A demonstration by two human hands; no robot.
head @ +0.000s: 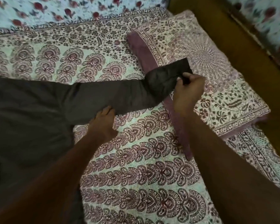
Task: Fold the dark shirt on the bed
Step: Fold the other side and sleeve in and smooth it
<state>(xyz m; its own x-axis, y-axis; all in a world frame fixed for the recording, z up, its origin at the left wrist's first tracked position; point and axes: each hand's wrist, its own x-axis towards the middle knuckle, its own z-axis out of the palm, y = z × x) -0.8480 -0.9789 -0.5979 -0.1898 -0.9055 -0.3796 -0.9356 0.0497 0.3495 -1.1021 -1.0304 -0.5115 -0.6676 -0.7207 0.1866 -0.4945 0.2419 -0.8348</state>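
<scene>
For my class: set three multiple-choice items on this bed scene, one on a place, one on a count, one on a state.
1. Where does the sleeve's cuff lie?
A on the pillow
B on the floor
C under the shirt's body

2. How many hands touch the dark shirt?
A none
B one
C two

3. How is the sleeve?
A stretched out sideways
B folded over the body
C rolled up

Key: 1 A, cuff overlaps the pillow. 2 C, left hand presses the sleeve, right hand pinches the cuff. 3 A, it lies straight.

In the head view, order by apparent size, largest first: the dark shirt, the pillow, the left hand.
1. Shirt, though the frame cuts it off.
2. Pillow.
3. Left hand, smallest, despite being nearer the camera.
</scene>
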